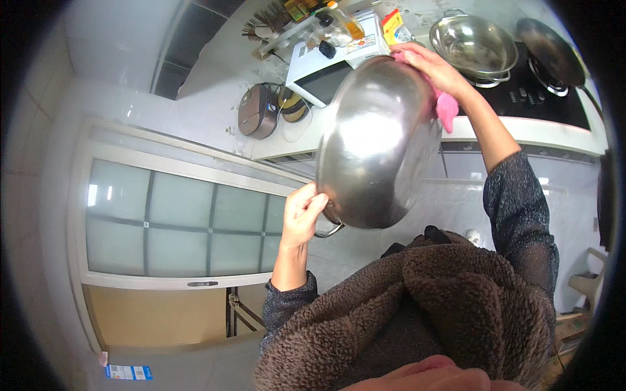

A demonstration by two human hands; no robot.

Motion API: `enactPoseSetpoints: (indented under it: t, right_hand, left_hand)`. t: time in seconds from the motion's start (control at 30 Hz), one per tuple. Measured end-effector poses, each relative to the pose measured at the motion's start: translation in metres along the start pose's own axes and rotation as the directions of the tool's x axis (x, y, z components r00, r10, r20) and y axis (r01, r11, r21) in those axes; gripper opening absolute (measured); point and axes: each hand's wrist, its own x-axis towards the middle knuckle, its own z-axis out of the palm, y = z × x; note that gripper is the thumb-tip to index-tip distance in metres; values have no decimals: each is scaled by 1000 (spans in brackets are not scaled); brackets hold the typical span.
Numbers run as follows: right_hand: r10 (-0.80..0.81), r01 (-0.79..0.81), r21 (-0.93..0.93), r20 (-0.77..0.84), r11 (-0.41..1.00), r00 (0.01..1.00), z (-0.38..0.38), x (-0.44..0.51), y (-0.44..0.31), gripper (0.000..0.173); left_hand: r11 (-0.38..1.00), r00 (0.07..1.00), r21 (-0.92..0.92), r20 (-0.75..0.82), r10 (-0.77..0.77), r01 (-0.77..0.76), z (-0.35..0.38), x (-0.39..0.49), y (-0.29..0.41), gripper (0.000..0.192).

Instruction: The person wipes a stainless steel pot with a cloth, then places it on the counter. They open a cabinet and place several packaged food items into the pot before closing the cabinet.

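Observation:
A large shiny stainless-steel pan is held up on its side before my chest, its outer surface facing me. My left hand grips its rim at the lower left, right beside a metal loop handle. Up at the far rim, my right hand presses a pink cloth against the steel. Part of the cloth hangs down past the pan's right side. The pan's inside is hidden from me.
Behind the pan stands a white microwave oven on the counter, beside a rice cooker. A steel two-handled pot and a dark frying pan sit at the black cooktop. To the left is a frosted-glass sliding door.

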Motion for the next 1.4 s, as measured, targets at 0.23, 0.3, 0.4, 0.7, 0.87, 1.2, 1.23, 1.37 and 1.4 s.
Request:
enactPoseSetpoints:
  t: [0.23, 0.3, 0.4, 0.7, 0.87, 1.2, 1.23, 1.37, 1.4]
  right_hand:
    - [233, -188, 333, -99, 924, 967, -6, -19, 65, 41]
    - [193, -123, 333, -184, 935, 964, 0, -24, 75, 41]
    - [150, -15, 324, -396, 946, 906, 26, -37, 83, 43]
    - [-515, 347, -516, -226, 783, 827, 128, -90, -8, 46]
    - [-648, 571, -586, 100, 575, 755, 111, -72, -41, 39]
    - [353, -238, 293, -449, 926, 821, 8, -25, 77, 38]
    - [472, -327, 350, -512, 878, 717, 21, -36, 92, 42]
    - [462, 31, 721, -475, 692, 749, 83, -54, 102, 49]
    - [391, 41, 666, -485, 745, 782, 93, -57, 93, 52]
  left_hand:
    - [931, 984, -366, -160, -76, 12, 4, 5, 6, 22]
    - [932, 978, -362, -196, -78, 2, 5, 10, 2, 21]
    - [919, 977, -395, -194, -89, 5, 6, 17, 0, 19]
    - [912, 949, -410, -295, -114, -18, 23, 47, -5, 17]
    - [905, 959, -425, -260, -110, -11, 21, 40, 0, 20]
    - [899, 970, -400, -225, 89, -176, 13, 24, 22, 22]
    - [890, 951, -420, -306, 43, -175, 12, 31, 21, 20]
    - [801, 890, -524, -456, 23, -289, 21, 67, 11, 17]
    - [786, 845, -525, -535, -7, -326, 26, 78, 9, 15]
